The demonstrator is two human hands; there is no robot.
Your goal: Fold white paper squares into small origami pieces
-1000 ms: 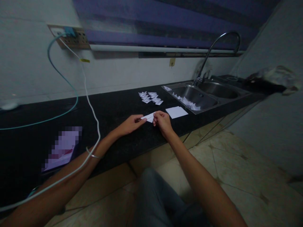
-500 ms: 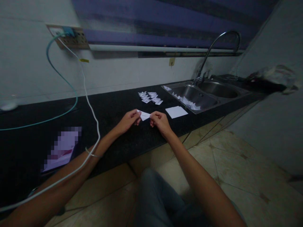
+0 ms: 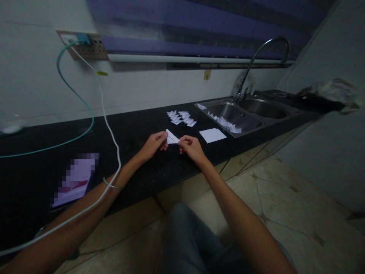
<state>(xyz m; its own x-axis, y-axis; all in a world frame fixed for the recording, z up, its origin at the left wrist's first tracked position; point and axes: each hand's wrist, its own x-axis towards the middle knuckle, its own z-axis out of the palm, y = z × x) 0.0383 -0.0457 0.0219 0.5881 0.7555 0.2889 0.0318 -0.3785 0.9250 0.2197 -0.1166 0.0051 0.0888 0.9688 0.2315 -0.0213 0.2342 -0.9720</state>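
Note:
A folded piece of white paper [image 3: 172, 138] is stretched between my two hands above the black countertop [image 3: 137, 133]. My left hand [image 3: 156, 144] pinches its left end, thumb on top. At the opposite corner my right hand [image 3: 190, 147] grips it with closed fingers. A flat stack of white paper sheets [image 3: 212, 135] lies just right of my right hand. Behind the hands, small folded paper pieces [image 3: 181, 117] sit in two short rows. More folded paper pieces [image 3: 226, 123] line the near-left rim of the sink.
The double steel sink [image 3: 251, 125] with a curved faucet [image 3: 251, 66] stands at the right. A phone or tablet [image 3: 74, 182] with a lit, blurred screen lies at left. A white cable [image 3: 110, 129] crosses over my left forearm, and a teal cable [image 3: 76, 95] hangs from the wall socket [image 3: 88, 47].
My left hand has shifted slightly left and changed its hold on the paper. The folded paper has turned, with its left end now higher. My right hand has moved slightly left.

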